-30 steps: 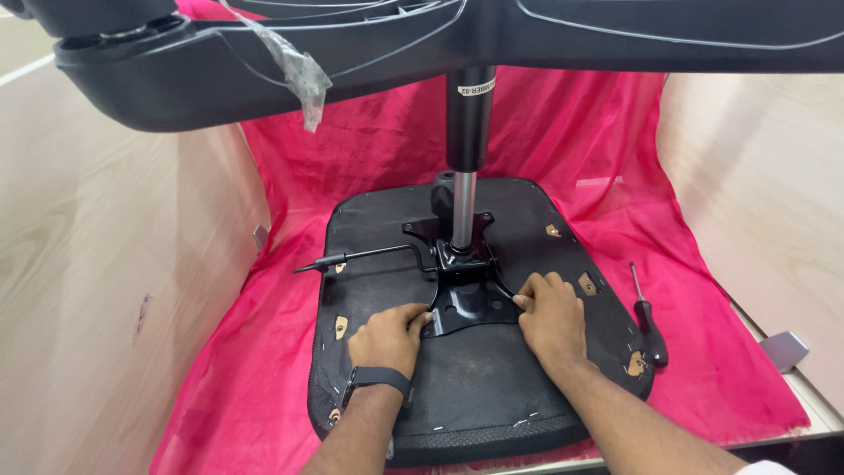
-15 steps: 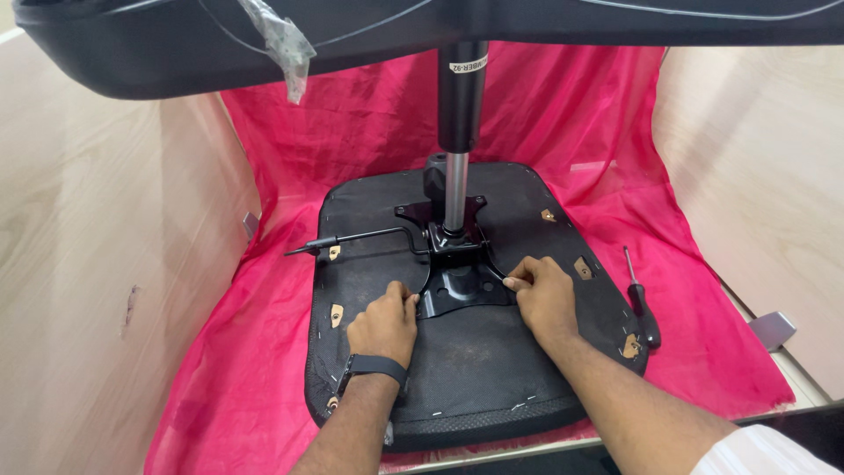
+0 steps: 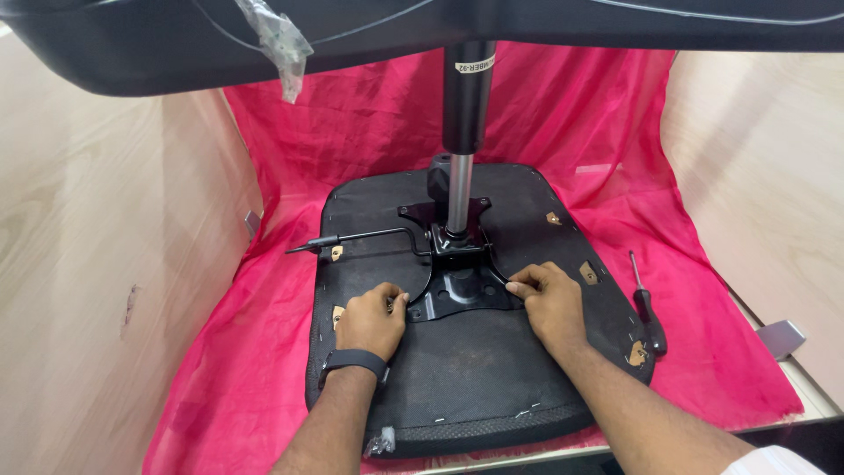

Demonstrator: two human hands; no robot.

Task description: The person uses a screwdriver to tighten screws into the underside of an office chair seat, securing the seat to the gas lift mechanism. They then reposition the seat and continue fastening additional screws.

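A: Where are the hands?
B: Both rest on the upturned black chair seat (image 3: 475,378). The left hand (image 3: 371,321) sits at about 8 o'clock from the metal mounting plate (image 3: 457,286), fingers curled, fingertips touching the plate's left edge. A dark watch (image 3: 353,361) is on that wrist

A: And the right?
B: The right hand (image 3: 547,301) is at 4 o'clock from the plate, fingertips pinched at its right edge. What either grip pinches is too small to tell

A: Where is the plate itself?
B: At the middle of the seat's underside, with the gas-lift column (image 3: 464,132) rising upright from it toward 12 o'clock and a thin lever (image 3: 360,237) running out to 9 o'clock

A: Anything else around?
B: A screwdriver (image 3: 646,303) lies at 3 o'clock on the pink cloth (image 3: 703,264), just beside the seat's edge. The cloth covers the surface between pale wooden panels (image 3: 105,264). A clear plastic bag (image 3: 280,40) hangs from the dark chair base overhead at 11 o'clock
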